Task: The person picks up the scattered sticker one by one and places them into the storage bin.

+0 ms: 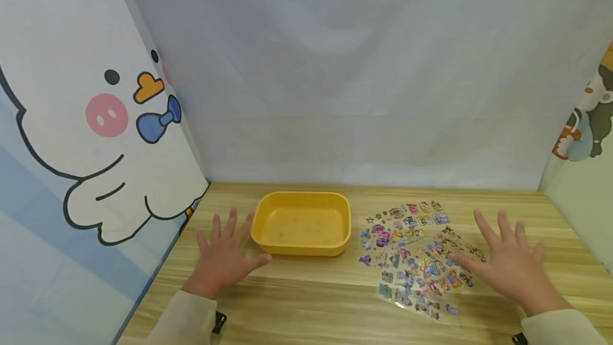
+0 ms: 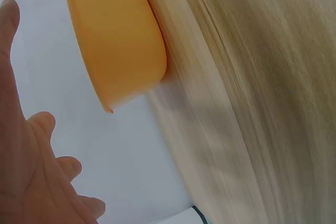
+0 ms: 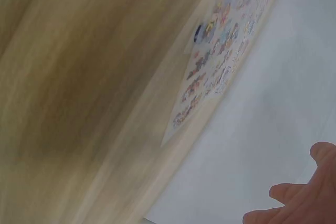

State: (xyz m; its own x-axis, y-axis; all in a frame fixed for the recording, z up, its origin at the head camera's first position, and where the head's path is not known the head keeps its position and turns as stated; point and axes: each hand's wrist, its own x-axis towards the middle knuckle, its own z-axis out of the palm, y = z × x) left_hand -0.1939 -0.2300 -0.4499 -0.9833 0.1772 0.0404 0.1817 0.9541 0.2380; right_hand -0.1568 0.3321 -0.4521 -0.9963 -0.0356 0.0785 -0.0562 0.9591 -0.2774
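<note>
A yellow rectangular plastic tray [image 1: 300, 251] stands on the wooden table, its inside visible from above. Left of it, my left hand [image 1: 224, 260] is spread with straight fingers and grips nothing; the left wrist view shows the tray's side [image 2: 118, 35] beyond the palm [image 2: 31, 171]. Several clear sticker sheets [image 1: 416, 260] with small colourful cartoon figures lie overlapping to the right of the tray. My right hand [image 1: 512, 265] is spread over their right edge, holding nothing. In the right wrist view the sheets [image 3: 220, 45] lie flat on the table, apart from the fingertips [image 3: 286, 192].
The light wood-grain table [image 1: 306, 302] runs back to a plain white cloth backdrop [image 1: 364, 79]. A side panel with a large cartoon duck [image 1: 129, 121] borders the left, and another printed panel [image 1: 581, 121] the right.
</note>
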